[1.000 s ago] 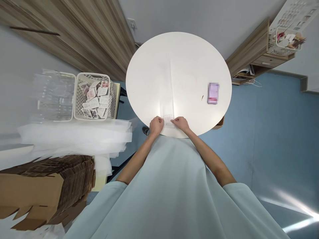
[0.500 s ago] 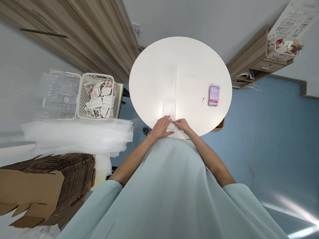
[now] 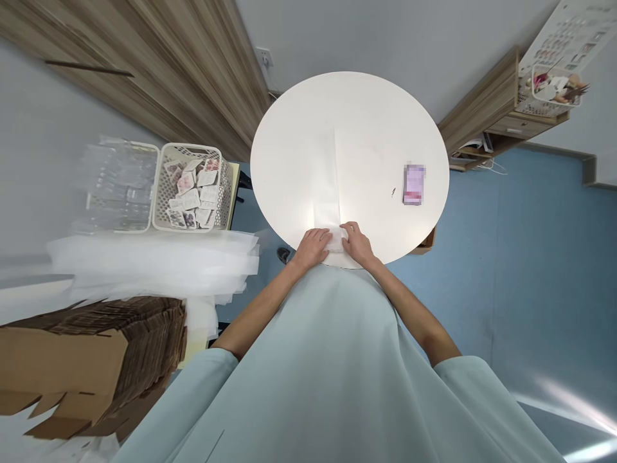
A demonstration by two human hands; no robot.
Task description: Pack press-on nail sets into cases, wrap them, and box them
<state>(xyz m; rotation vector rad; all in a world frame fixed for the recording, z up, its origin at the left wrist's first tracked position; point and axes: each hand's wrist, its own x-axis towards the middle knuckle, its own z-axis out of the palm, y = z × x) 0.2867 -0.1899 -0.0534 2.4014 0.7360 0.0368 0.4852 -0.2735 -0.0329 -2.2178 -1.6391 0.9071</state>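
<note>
A long, thin white packing-foam sheet (image 3: 326, 180) lies on the white round table (image 3: 284, 148), running away from me. Its near end is folded over into a small flat bundle (image 3: 336, 240) close to the table's front edge. What lies inside the bundle, if anything, is hidden. My left hand (image 3: 312, 247) grips the bundle's left side, with fingers curled onto its top. On the right side, my right hand (image 3: 357, 244) holds the edge with bent fingers.
A purple, blurred-out packet (image 3: 413, 184) lies at the table's right. To the left stand a white basket of small printed packs (image 3: 191, 190), a basket of clear plastic packaging (image 3: 120, 186), a stack of white foam sheets (image 3: 154, 263) and flattened cardboard boxes (image 3: 96, 360).
My right hand has shifted from a pinch near the bundle's middle to its right edge. My left hand has drawn back slightly to the left side. The near end looks folded over further.
</note>
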